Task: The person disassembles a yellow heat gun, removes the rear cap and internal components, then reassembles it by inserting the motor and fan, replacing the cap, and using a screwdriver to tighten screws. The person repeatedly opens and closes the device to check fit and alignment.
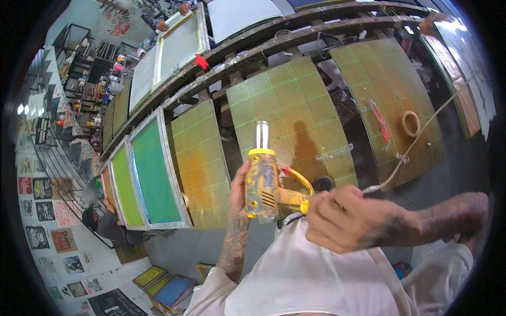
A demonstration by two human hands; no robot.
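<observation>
A worker in a white shirt [311,268] holds a paint-smeared yellow heat gun [262,181] at the near edge of a worktable, its metal nozzle pointing away. The left hand [240,192] is clamped around the gun's body; the right hand [348,218] is curled tight at the handle's end, though what lies within its fingers cannot be told. Beyond stretches a gridded board [279,95]. To its right, a tape roll [410,124] and a red-handled tool [379,124] lie on another board [363,68]; to the left stands a green screen [156,168] in a pale frame. Farther off, a red cloth [201,61] hangs by a rail [253,51], near another framed screen [179,45].
</observation>
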